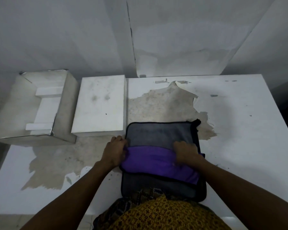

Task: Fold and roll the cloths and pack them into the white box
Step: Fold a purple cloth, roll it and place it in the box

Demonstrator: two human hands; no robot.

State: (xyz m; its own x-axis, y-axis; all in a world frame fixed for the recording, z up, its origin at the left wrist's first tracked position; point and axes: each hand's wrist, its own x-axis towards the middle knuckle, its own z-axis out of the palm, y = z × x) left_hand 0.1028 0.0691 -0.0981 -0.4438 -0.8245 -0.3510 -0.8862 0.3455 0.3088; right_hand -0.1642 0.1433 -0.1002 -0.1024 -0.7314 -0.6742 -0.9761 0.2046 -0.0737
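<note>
Where hands (114,151) grip: soft purple-grey cloth (160,163).

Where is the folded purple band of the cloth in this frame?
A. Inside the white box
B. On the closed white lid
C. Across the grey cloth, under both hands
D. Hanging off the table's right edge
C: the purple band lies across the grey cloth, with the left hand and right hand gripping its ends.
</note>
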